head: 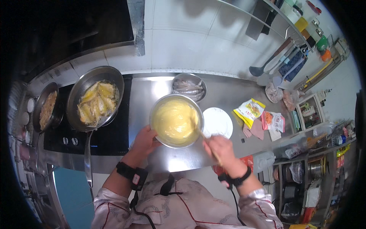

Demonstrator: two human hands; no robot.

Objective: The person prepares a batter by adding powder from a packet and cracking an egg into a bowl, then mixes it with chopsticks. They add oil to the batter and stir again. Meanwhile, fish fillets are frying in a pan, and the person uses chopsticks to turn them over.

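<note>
My left hand [145, 140] grips the left rim of a steel bowl [152, 134] holding smooth yellow batter [174, 121]. In my right hand [219, 148] are wooden chopsticks [203, 136], whose far ends reach into the batter at the bowl's right side; they look blurred. Behind the bowl stands a smaller metal bowl of small raw fish [188, 87]. A white plate [218, 123] lies to the right, partly behind the mixing bowl. At the left, battered pieces [98, 104] sit in bubbling oil in a steel frying pan [73, 94] on the cooktop.
A second pan [37, 114] with browned food stands at the far left of the black cooktop [123, 137]. The large pan's handle [88, 163] juts past the counter's front edge. Yellow and pink food packets [250, 111] lie on the right. Utensils [268, 63] hang on the back wall.
</note>
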